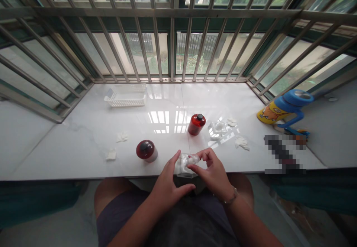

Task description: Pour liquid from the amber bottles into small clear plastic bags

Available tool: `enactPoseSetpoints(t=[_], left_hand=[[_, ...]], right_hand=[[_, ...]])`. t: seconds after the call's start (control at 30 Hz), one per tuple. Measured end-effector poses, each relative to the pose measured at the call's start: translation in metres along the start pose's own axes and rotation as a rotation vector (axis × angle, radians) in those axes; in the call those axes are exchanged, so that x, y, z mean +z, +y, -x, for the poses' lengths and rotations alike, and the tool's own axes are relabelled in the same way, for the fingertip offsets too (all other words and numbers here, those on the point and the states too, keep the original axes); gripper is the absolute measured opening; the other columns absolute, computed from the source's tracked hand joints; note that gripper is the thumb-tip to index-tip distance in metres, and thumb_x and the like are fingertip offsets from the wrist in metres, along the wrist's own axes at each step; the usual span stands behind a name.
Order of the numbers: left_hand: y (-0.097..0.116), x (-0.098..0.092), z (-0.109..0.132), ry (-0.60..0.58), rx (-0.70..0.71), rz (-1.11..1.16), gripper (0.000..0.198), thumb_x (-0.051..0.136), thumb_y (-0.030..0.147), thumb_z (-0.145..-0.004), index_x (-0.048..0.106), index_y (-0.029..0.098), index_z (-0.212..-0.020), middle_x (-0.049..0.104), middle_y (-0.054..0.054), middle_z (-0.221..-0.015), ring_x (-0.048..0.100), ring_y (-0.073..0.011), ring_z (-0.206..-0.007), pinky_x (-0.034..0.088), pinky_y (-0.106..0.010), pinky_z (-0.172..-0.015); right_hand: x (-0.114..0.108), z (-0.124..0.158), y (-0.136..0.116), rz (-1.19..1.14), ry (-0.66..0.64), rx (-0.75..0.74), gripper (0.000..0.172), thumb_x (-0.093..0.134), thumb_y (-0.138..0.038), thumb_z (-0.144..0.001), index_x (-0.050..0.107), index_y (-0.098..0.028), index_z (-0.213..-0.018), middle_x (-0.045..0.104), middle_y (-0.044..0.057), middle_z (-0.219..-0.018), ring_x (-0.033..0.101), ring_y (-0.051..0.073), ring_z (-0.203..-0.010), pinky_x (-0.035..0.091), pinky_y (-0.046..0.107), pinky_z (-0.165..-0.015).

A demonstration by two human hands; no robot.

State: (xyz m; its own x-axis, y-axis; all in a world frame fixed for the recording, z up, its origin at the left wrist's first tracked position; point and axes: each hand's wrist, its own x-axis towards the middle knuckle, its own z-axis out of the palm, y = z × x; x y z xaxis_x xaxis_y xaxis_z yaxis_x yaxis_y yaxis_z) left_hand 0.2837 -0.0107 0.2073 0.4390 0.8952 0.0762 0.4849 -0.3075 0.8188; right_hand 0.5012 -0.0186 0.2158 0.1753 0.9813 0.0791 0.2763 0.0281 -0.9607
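A small clear glass jar (184, 169) stands near the table's front edge, between my hands. My left hand (166, 184) is at its left side, thumb and fingers spread apart. The index finger is close against the jar; whether it touches I cannot tell. My right hand (213, 169) pinches a small clear piece (196, 158) between thumb and fingers at the jar's top right. Its exact kind is hard to make out. Something whitish shows inside the jar. To the left is a dark red bottle (147, 150) with a black cap; another red bottle (196, 124) stands farther back.
Behind my right hand stands another clear glass container (217, 130). Crumpled white pieces (242, 143) lie beside it, and a white pad (111, 154) lies left. A white basket (126, 97) is at the back. A blue-and-yellow flask (281, 107) is at right; window bars (172, 50) enclose the table.
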Motion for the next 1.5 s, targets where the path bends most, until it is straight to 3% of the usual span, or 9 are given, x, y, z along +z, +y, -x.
enactPoseSetpoints(t=[0.1,0.17,0.33,0.67,0.73,0.87,1.07,1.23,1.5], left_hand=[[0.006,-0.009,-0.010,-0.003,-0.044,0.093,0.083,0.094,0.028,-0.081,0.053,0.025,-0.153,0.066,-0.013,-0.151,0.065,-0.0310,-0.141,0.055,-0.048,-0.119],[0.008,-0.007,-0.012,0.075,-0.031,0.083,0.072,0.093,0.029,-0.081,0.060,0.024,-0.144,0.071,-0.012,-0.141,0.070,-0.0306,-0.131,0.059,-0.048,-0.113],[0.007,0.009,-0.006,0.332,0.096,-0.098,0.062,0.086,0.033,-0.088,0.057,0.022,-0.142,0.072,-0.014,-0.135,0.071,-0.0313,-0.127,0.060,-0.048,-0.110],[0.017,0.008,-0.001,0.495,0.237,-0.194,0.057,0.084,0.026,-0.089,0.059,0.022,-0.140,0.075,-0.012,-0.126,0.074,-0.0303,-0.118,0.063,-0.046,-0.104],[0.020,0.005,-0.001,0.460,0.220,-0.134,0.059,0.088,0.027,-0.087,0.060,0.024,-0.139,0.074,-0.011,-0.126,0.074,-0.0308,-0.118,0.063,-0.046,-0.104],[0.023,-0.008,-0.001,0.240,0.066,0.103,0.072,0.099,0.032,-0.072,0.064,0.027,-0.135,0.074,-0.008,-0.129,0.075,-0.0297,-0.116,0.064,-0.044,-0.102],[0.019,-0.018,-0.001,0.066,-0.024,0.360,0.075,0.100,0.032,-0.070,0.065,0.029,-0.137,0.072,-0.008,-0.135,0.073,-0.0308,-0.123,0.060,-0.044,-0.109],[0.014,-0.021,-0.003,-0.030,-0.098,0.524,0.077,0.103,0.034,-0.066,0.068,0.027,-0.135,0.072,-0.010,-0.136,0.072,-0.0330,-0.123,0.059,-0.046,-0.110],[0.001,-0.030,-0.001,-0.253,-0.152,0.948,0.086,0.108,0.033,-0.057,0.073,0.024,-0.135,0.073,-0.012,-0.133,0.071,-0.0378,-0.125,0.060,-0.045,-0.104]], right_hand=[[-0.004,0.001,-0.011,0.019,-0.054,-0.033,0.055,0.088,-0.049,-0.084,0.037,-0.028,-0.078,0.070,0.001,-0.089,0.069,0.023,-0.084,0.056,0.036,-0.078],[-0.004,0.001,-0.017,0.031,-0.061,-0.055,0.057,0.086,-0.048,-0.086,0.035,-0.028,-0.074,0.069,0.001,-0.087,0.069,0.022,-0.082,0.055,0.036,-0.075],[0.003,0.003,-0.024,-0.009,-0.024,-0.078,0.055,0.083,-0.043,-0.090,0.033,-0.028,-0.071,0.071,0.003,-0.091,0.076,0.027,-0.098,0.056,0.037,-0.079],[0.012,0.013,-0.025,-0.041,0.048,-0.058,0.057,0.089,-0.044,-0.087,0.037,-0.027,-0.071,0.076,0.006,-0.103,0.076,0.027,-0.099,0.058,0.039,-0.086],[0.012,0.015,-0.027,-0.074,0.074,-0.028,0.059,0.092,-0.044,-0.083,0.037,-0.027,-0.072,0.075,0.005,-0.100,0.075,0.026,-0.097,0.059,0.039,-0.086],[0.005,0.016,-0.034,-0.109,0.064,0.011,0.061,0.096,-0.042,-0.078,0.037,-0.027,-0.073,0.064,-0.002,-0.081,0.074,0.025,-0.091,0.057,0.034,-0.077],[-0.005,0.016,-0.042,-0.090,-0.005,-0.065,0.062,0.096,-0.039,-0.078,0.036,-0.027,-0.074,0.059,-0.003,-0.081,0.061,0.016,-0.073,0.049,0.029,-0.066],[-0.002,0.015,-0.039,-0.113,-0.028,-0.082,0.063,0.097,-0.037,-0.078,0.035,-0.027,-0.075,0.057,-0.003,-0.081,0.055,0.015,-0.072,0.046,0.028,-0.065],[-0.010,0.017,-0.045,-0.365,-0.348,-0.074,0.048,0.089,-0.034,-0.088,0.041,-0.028,-0.086,0.065,0.001,-0.096,0.064,0.018,-0.087,0.055,0.031,-0.077]])
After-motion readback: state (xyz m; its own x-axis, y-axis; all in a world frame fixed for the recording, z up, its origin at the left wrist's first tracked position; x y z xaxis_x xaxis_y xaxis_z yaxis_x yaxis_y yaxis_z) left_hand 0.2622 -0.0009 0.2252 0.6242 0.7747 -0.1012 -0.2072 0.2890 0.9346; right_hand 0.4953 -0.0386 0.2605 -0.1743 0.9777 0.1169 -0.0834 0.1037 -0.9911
